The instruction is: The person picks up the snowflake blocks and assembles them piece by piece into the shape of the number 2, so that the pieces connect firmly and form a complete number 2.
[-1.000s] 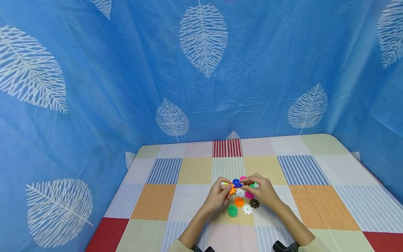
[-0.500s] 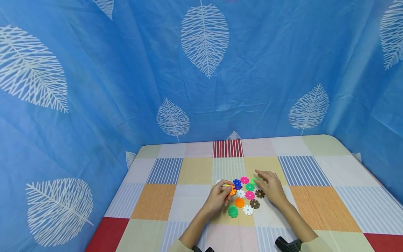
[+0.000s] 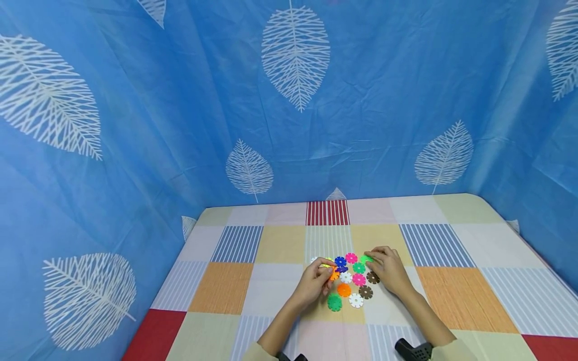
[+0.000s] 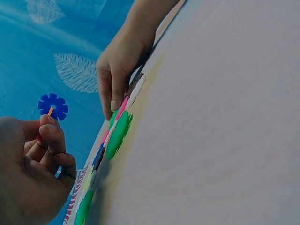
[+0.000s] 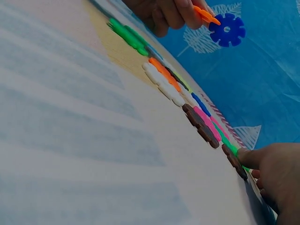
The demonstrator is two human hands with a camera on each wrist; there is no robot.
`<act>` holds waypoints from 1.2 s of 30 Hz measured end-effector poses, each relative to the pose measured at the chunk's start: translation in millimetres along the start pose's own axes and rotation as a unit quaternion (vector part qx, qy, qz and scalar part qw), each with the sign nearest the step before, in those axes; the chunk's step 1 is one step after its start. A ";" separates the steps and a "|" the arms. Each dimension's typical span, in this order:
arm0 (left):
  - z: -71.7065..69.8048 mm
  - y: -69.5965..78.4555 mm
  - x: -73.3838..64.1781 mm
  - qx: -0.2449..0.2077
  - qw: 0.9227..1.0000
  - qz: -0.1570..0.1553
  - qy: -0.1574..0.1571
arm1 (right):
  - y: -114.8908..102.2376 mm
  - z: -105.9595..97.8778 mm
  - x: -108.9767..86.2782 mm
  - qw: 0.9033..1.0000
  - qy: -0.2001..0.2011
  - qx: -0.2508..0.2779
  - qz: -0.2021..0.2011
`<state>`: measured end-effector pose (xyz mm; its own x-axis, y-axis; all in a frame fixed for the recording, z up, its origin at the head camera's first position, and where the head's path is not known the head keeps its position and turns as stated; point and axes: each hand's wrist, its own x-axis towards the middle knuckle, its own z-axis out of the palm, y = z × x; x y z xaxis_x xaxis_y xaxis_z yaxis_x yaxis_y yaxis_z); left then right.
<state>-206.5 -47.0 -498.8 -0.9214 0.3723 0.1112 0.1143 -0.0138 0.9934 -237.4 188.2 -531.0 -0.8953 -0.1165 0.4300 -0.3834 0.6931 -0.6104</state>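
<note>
My left hand (image 3: 311,282) pinches an orange notched plastic disc (image 5: 205,15) between thumb and fingers, raised above the table. A blue notched disc (image 5: 233,33) is slotted into the orange one and stands out beyond the fingertips. On the right, my right hand (image 3: 391,272) reaches down to the tabletop, its thumb and fingers pinching a bright green disc (image 3: 366,258) at the back right of the group. Just under that hand lies a brown disc (image 3: 373,277). A darker green disc (image 3: 358,267) and a pink disc (image 3: 358,280) lie to its left.
Several more loose discs lie flat between the hands, among them a white disc (image 3: 356,300), an orange disc (image 3: 344,290) and a green disc (image 3: 334,302). They rest on a patchwork tablecloth (image 3: 271,291). A blue leaf-print curtain (image 3: 361,125) stands behind the table.
My right hand has drawn away from the joined blue and orange discs and moved right, then its fingers have closed at the bright green disc. My left hand stays nearly still.
</note>
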 end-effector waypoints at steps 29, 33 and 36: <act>0.7 21.5 -4.8 -0.018 1.000 0.004 0.006 | -14.3 -1.2 1.3 0.983 0.064 0.169 0.024; 0.2 21.3 -5.1 -0.019 1.000 0.010 0.003 | -24.0 -1.5 0.6 0.973 0.039 0.229 0.015; 0.1 21.5 -5.1 -0.020 1.000 0.012 0.002 | -29.7 0.2 0.2 0.963 0.015 0.268 0.013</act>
<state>-199.3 -49.1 -478.0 -0.9203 0.3671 0.1350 0.1217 -0.0593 0.9908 -226.3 167.4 -512.9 -0.9026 -0.0770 0.4235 -0.4295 0.2284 -0.8737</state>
